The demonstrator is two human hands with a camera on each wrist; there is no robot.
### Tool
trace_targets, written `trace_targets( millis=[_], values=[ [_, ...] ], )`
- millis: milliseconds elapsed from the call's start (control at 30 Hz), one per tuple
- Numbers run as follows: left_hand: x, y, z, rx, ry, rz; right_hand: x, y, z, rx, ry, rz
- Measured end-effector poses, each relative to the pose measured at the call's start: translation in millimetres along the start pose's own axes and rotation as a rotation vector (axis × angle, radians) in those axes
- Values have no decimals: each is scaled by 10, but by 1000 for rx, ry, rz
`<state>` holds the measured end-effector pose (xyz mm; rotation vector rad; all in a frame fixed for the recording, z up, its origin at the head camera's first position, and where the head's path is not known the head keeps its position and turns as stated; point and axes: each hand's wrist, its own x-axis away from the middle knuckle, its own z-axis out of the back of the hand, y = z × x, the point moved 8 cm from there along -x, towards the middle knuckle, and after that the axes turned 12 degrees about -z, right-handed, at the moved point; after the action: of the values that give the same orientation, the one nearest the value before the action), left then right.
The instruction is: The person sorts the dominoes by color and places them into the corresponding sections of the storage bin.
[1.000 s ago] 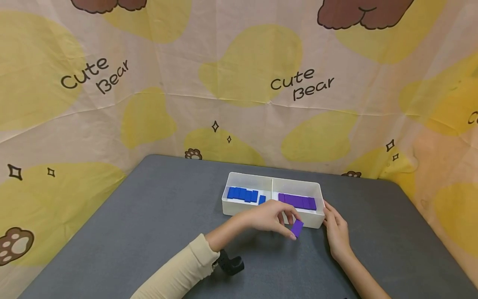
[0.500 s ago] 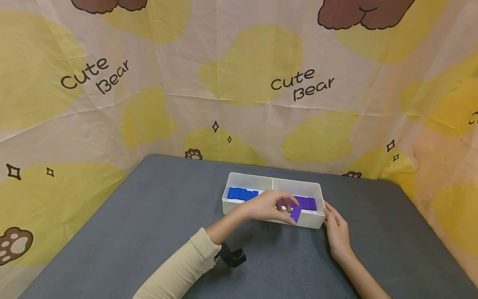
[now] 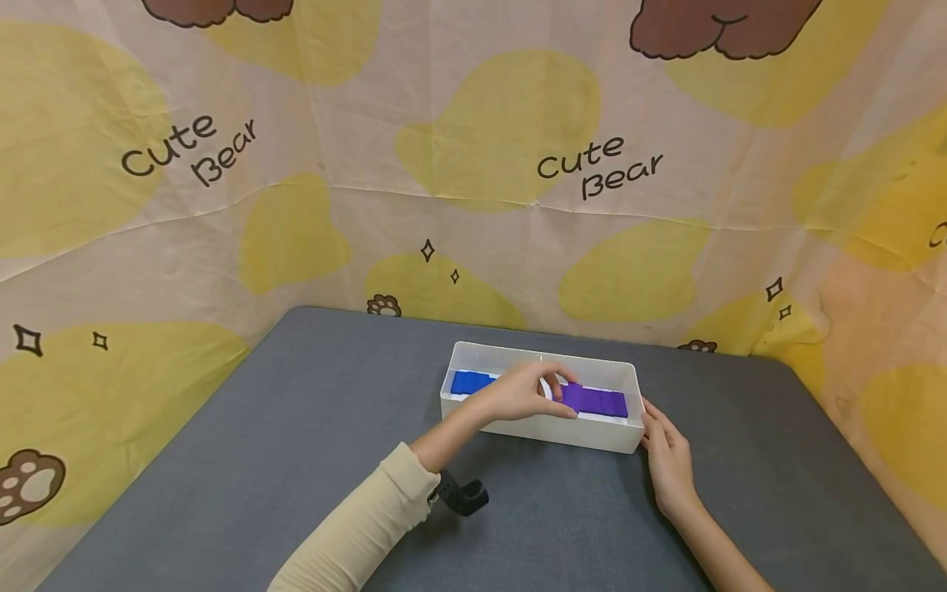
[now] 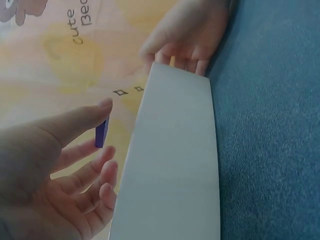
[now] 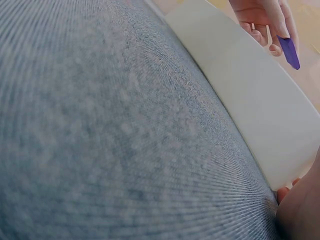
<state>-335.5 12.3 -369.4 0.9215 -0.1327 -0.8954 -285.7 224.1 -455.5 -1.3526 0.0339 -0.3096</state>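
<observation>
In the head view my left hand (image 3: 518,395) pinches a small purple block (image 3: 572,396) between thumb and fingers, over the right compartment of a white divided box (image 3: 584,432). A row of purple blocks (image 3: 610,404) lies just right of it in that compartment. The pinched block (image 4: 101,134) shows edge-on in the left wrist view, beside the box wall (image 4: 170,150). My right hand (image 3: 669,464) rests its fingers against the box's right end. From the right wrist, the left hand (image 5: 262,17) and its block (image 5: 290,53) appear beyond the box.
Blue blocks (image 3: 469,381) lie in the box's left compartment, partly hidden by my left hand. The box stands on a grey table (image 3: 355,427) near its back edge. Behind hangs a patterned cloth (image 3: 488,123). A black strap device (image 3: 464,497) is on my left wrist.
My left hand has carried the purple block from in front of the box, up over its front wall and into the space above the right compartment. The right hand and box stay put.
</observation>
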Motion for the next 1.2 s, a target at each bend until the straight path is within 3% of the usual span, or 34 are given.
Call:
trace_targets(
  millis=[267, 467, 733, 1200],
  values=[
    [-41, -120, 81, -69, 54, 32, -4, 5, 4, 15, -2, -18],
    [-39, -245, 102, -93, 84, 95, 0, 3, 3, 24, -6, -28],
    [-31, -312, 160, -204, 135, 147, -5, 11, 7, 34, -7, -38],
    [-47, -407, 160, -206, 148, 189, -23, 19, 10, 22, -10, -32]
  ],
)
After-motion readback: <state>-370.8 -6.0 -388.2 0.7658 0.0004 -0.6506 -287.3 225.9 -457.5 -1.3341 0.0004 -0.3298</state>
